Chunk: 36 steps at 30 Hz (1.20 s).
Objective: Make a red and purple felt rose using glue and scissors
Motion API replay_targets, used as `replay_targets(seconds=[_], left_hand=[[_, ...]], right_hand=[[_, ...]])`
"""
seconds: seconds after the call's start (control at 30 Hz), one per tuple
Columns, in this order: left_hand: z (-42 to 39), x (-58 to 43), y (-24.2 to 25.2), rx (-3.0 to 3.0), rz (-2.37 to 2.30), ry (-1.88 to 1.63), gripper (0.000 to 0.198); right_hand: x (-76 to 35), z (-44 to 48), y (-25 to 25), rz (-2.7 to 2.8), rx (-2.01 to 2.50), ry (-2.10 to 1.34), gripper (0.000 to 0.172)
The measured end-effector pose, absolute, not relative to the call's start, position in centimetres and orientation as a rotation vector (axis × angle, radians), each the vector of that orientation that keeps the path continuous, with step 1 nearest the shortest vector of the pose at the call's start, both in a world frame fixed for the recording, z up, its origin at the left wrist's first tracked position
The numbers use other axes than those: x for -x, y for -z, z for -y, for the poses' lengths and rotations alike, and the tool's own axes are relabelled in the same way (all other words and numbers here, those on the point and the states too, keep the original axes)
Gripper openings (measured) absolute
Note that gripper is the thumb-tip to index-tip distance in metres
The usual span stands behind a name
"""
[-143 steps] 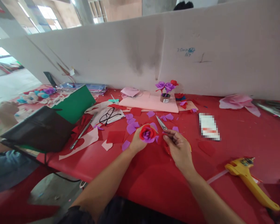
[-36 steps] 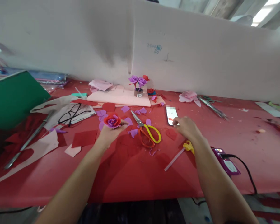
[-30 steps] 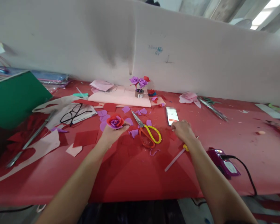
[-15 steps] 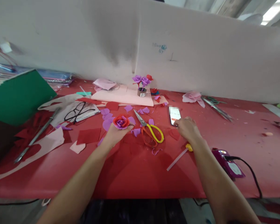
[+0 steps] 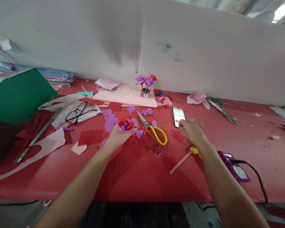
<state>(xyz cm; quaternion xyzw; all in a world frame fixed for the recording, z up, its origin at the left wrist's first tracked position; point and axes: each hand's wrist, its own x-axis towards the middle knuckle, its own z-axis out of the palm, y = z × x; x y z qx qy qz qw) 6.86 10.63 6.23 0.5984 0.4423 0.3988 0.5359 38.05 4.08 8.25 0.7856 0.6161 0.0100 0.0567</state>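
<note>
A handmade rose (image 5: 125,124), red outside and purple at its centre, sits in my left hand (image 5: 120,136), whose fingers close beneath the bloom. Its stem is hidden. My right hand (image 5: 192,130) is at the lower edge of a lit phone (image 5: 178,117) lying on the table. Its fingers are curled, and what they may hold is hidden. Between the hands lie scissors (image 5: 152,129) with one yellow and one orange handle. Purple petal pieces (image 5: 111,125) surround my left hand. Under my right wrist shows a yellow piece with a whitish stick (image 5: 180,162).
On the red table (image 5: 137,177), a small pot of flowers (image 5: 145,92) stands by the wall. Eyeglasses (image 5: 79,113), a metal rod (image 5: 38,136) and a green box (image 5: 21,95) are left. A purple device (image 5: 236,167) with a black cable sits right, with more scissors (image 5: 222,110) behind.
The view has shifted slightly. Both hands stay almost where they were, the left on the rose and the right by the phone.
</note>
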Motion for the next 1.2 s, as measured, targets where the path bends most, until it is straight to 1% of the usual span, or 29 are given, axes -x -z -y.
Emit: replay_targets(seconds=[0.27,0.4,0.6,0.7,0.73,0.8,0.83,0.9,0.93,1.0,1.07,1.2], left_hand=[[-10.3,-7.0,-7.0,-1.406,-1.066,-0.949,0.015],[-10.3,-7.0,-6.7,-1.412,-1.051,-0.954,0.014],[-10.4,-7.1,-6.3,-1.406,-1.052,-0.935,0.009],[-10.4,-7.3,-6.4,-1.411,-1.065,-0.923,0.01],[-10.3,-7.3,-6.4,-1.421,-1.064,-0.929,0.011],[-10.3,-7.4,-6.2,-1.448,-1.049,-0.959,0.013],[-10.4,-7.4,-6.1,-1.462,-1.036,-0.97,0.014],[-10.4,-7.3,-5.9,-1.467,-0.982,-0.995,0.015],[-10.4,-7.2,-5.8,-1.479,-0.962,-0.998,0.016],[-10.4,-7.0,-5.8,-1.501,-0.938,-1.008,0.015],[-10.4,-6.9,-5.8,-1.514,-0.902,-1.047,0.013],[-10.4,-6.9,-5.8,-1.591,-0.832,-1.125,0.008]], right_hand=[[-39.3,-4.0,-6.0,-1.888,-2.431,0.017,0.023],[-39.2,-3.7,-6.9,-1.882,-2.495,0.002,0.023],[-38.7,-3.4,-8.6,-1.881,-2.599,0.009,0.015],[-36.9,-3.4,-9.5,-2.014,-2.713,0.087,0.016],[-35.9,-3.4,-9.8,-2.118,-2.785,0.169,0.015],[-33.3,-3.6,-10.4,-2.383,-2.929,0.47,0.01],[-31.8,-3.7,-10.8,-2.511,-2.98,0.696,0.01],[-28.8,-4.0,-11.3,-2.642,-3.043,1.264,0.019],[-27.4,-4.1,-11.5,-2.643,-3.039,1.543,0.023],[-25.2,-4.1,-11.7,-2.618,-3.014,1.96,0.025],[-23.9,-3.9,-11.5,-2.607,-2.956,2.218,0.023],[-23.5,-3.3,-10.3,-2.472,-2.894,2.521,0.02]])
